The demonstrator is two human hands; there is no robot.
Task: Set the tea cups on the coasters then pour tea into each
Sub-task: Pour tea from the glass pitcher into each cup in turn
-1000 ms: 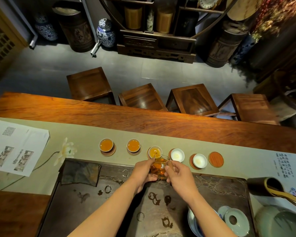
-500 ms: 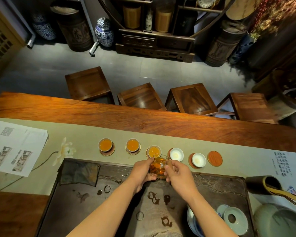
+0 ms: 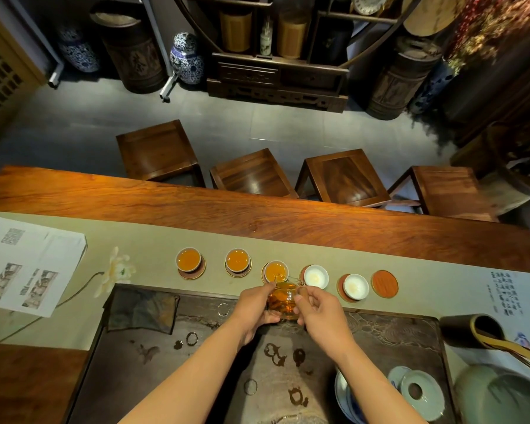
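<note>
Glass is what the little pitcher [image 3: 283, 302] is made of, and it has brown tea inside. Both hands hold it. The left hand [image 3: 254, 307] wraps around its left side. The right hand [image 3: 320, 310] pinches the handle side with bent fingers. The pitcher tips forward, with its lip right over the third cup [image 3: 276, 270].

Five cups stand in a row on the green cloth [image 3: 135, 240], each one on a round coaster. The first cup [image 3: 188, 259] and the second cup [image 3: 237, 259] are full of orange tea. The third cup is getting its tea now and looks nearly full. The fourth cup [image 3: 316, 276] and the fifth cup [image 3: 355, 286] look white and empty. One bare coaster [image 3: 384, 283] sits at the right end with no cup on it.

So the pouring step is about half done, I think. Next, the pitcher should tip back up so it does not drip. Then it should slide a little to the right, over the fourth cup, and tip slowly again. The cups are small, so the tea could spill if it comes out too fast.
</note>
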